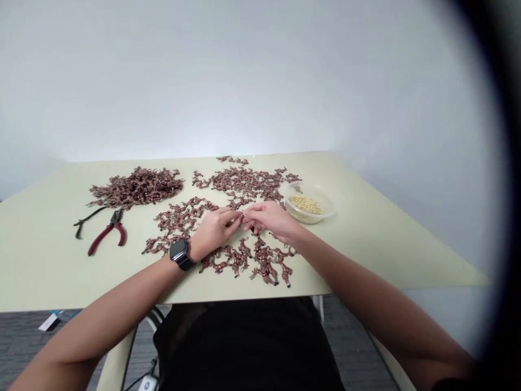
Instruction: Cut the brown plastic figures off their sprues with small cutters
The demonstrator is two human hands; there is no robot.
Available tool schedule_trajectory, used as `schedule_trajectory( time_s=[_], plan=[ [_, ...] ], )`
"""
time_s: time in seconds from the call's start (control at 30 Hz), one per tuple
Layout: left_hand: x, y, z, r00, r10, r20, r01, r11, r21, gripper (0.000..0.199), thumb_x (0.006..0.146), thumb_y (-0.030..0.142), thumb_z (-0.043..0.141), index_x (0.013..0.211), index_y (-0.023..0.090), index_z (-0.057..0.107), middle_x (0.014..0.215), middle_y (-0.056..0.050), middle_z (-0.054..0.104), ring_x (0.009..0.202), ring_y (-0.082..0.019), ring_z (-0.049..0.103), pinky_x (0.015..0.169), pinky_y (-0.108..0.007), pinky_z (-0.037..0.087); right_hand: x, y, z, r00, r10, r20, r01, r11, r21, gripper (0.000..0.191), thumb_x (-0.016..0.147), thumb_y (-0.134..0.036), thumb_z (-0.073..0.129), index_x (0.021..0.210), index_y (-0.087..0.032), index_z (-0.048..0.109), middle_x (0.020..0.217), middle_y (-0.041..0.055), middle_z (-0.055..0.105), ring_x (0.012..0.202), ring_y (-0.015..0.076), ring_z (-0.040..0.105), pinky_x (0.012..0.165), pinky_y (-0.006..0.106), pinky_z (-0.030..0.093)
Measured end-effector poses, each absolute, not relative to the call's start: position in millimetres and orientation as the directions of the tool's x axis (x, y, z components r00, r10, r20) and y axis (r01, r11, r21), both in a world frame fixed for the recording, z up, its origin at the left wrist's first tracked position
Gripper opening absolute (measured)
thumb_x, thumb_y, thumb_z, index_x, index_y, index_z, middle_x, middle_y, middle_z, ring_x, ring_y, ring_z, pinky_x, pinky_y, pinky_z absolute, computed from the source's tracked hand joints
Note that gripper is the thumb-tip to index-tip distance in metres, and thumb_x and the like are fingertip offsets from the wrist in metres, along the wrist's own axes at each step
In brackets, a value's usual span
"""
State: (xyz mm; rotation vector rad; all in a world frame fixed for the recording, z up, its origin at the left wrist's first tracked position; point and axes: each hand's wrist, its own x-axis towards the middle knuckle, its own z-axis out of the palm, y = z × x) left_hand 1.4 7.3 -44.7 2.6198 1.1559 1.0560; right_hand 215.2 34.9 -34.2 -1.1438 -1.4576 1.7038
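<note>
My left hand [215, 229], with a black watch [181, 254] on its wrist, is closed with thumb and fingers pinched. My right hand [271, 220] meets it fingertip to fingertip, also closed in a pinch. Whatever sits between the fingertips is too small and covered to make out; a dark bit [253, 230] shows just under the right fingers. Small brown animal figures [266, 266], deer-like with dark feet, lie spread on the table around and below both hands. Right of my right hand stands a clear round plastic tub [329, 209] holding tiny gold-coloured pieces [306, 205].
On the left, a dense heap of brown figures [138, 187] rises from the pale yellow table [386, 233]. Pliers with red handles [106, 231] and a thin black tool [87, 220] lie before it. More figures [244, 182] cover the back middle. A wall [244, 81] borders the far edge.
</note>
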Motion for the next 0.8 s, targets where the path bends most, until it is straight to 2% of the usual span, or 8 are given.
schedule_trajectory(
  time_s=[0.1, 0.2, 0.4, 0.53, 0.6, 0.7, 0.73, 0.8],
  plan=[
    [2.9, 4.8, -40.7, 0.322, 0.735, 0.597, 0.569, -0.654, 0.498, 0.026, 0.102, 0.036, 0.063, 0.102, 0.02, 0.083, 0.076, -0.004, 0.073, 0.063, -0.013, 0.059, 0.06, -0.026, 0.045, 217.3, 33.4, -28.5, -0.468, 0.857, -0.216, 0.065, -0.211, -0.975, 0.014, 0.093, -0.027, 0.075, 0.097, -0.015, 0.079, 0.103, 0.0132, 0.08, 0.08, 0.0155, 0.073, 0.056, 0.02, 0.055],
    [3.0, 3.6, -40.0, 0.258, 0.774, 0.579, 0.509, -0.618, 0.599, 0.025, 0.1, 0.04, 0.068, 0.103, 0.023, 0.086, 0.07, -0.002, 0.072, 0.059, -0.013, 0.057, 0.059, -0.027, 0.043, 219.6, 33.0, -26.4, -0.496, 0.838, -0.227, 0.037, -0.24, -0.97, 0.014, 0.093, -0.028, 0.075, 0.096, -0.014, 0.078, 0.103, 0.0116, 0.079, 0.077, 0.0123, 0.07, 0.057, 0.019, 0.054],
    [1.1, 4.4, -40.9, 0.263, 0.794, 0.549, 0.48, -0.601, 0.639, 0.026, 0.098, 0.044, 0.07, 0.103, 0.024, 0.086, 0.074, -0.004, 0.075, 0.062, -0.014, 0.059, 0.062, -0.028, 0.045, 223.1, 35.5, -29.7, -0.557, 0.794, -0.244, 0.02, -0.281, -0.96, 0.014, 0.09, -0.029, 0.078, 0.094, -0.015, 0.076, 0.095, 0.007, 0.074, 0.072, 0.0096, 0.064, 0.056, 0.018, 0.051],
    [2.4, 4.7, -41.2, 0.257, 0.815, 0.52, 0.492, -0.573, 0.655, 0.027, 0.097, 0.046, 0.071, 0.098, 0.023, 0.085, 0.084, -0.005, 0.078, 0.071, -0.016, 0.064, 0.069, -0.029, 0.049, 221.4, 34.3, -28.2, -0.548, 0.81, -0.206, 0.064, -0.205, -0.977, 0.013, 0.09, -0.028, 0.076, 0.09, -0.016, 0.074, 0.084, 0.004, 0.069, 0.066, 0.009, 0.06, 0.051, 0.018, 0.047],
    [4.3, 4.9, -42.4, 0.193, 0.855, 0.482, 0.474, -0.511, 0.717, 0.031, 0.096, 0.049, 0.071, 0.093, 0.021, 0.082, 0.083, -0.004, 0.076, 0.072, -0.016, 0.063, 0.069, -0.029, 0.048, 220.0, 33.3, -27.4, -0.511, 0.841, -0.178, 0.078, -0.16, -0.984, 0.012, 0.09, -0.028, 0.073, 0.087, -0.016, 0.073, 0.082, 0.004, 0.069, 0.062, 0.0088, 0.058, 0.049, 0.019, 0.046],
    [7.4, 6.5, -45.1, 0.11, 0.944, 0.311, 0.293, -0.33, 0.898, 0.039, 0.1, 0.054, 0.061, 0.092, 0.019, 0.076, 0.066, 0.0, 0.06, 0.058, -0.013, 0.049, 0.056, -0.026, 0.038, 219.1, 32.4, -27.0, -0.46, 0.876, -0.144, 0.073, -0.124, -0.99, 0.01, 0.09, -0.025, 0.071, 0.082, -0.018, 0.071, 0.083, 0.0051, 0.07, 0.061, 0.0094, 0.058, 0.047, 0.02, 0.047],
    [8.1, 7.5, -45.9, 0.112, 0.966, 0.233, 0.172, -0.25, 0.953, 0.04, 0.102, 0.053, 0.057, 0.093, 0.018, 0.074, 0.065, 0.0, 0.055, 0.056, -0.013, 0.044, 0.053, -0.026, 0.035, 219.2, 32.3, -26.8, -0.455, 0.88, -0.139, 0.067, -0.122, -0.99, 0.01, 0.089, -0.024, 0.071, 0.08, -0.019, 0.071, 0.084, 0.0056, 0.071, 0.062, 0.01, 0.059, 0.047, 0.02, 0.047],
    [8.9, 10.1, -47.0, 0.144, 0.984, 0.108, -0.094, -0.096, 0.991, 0.033, 0.103, 0.045, 0.054, 0.098, 0.018, 0.072, 0.073, -0.001, 0.056, 0.058, -0.013, 0.045, 0.053, -0.026, 0.037, 219.3, 31.7, -26.0, -0.457, 0.878, -0.139, 0.06, -0.126, -0.99, 0.011, 0.089, -0.022, 0.07, 0.078, -0.02, 0.071, 0.087, 0.0073, 0.073, 0.067, 0.0121, 0.063, 0.048, 0.021, 0.05]
  ],
)
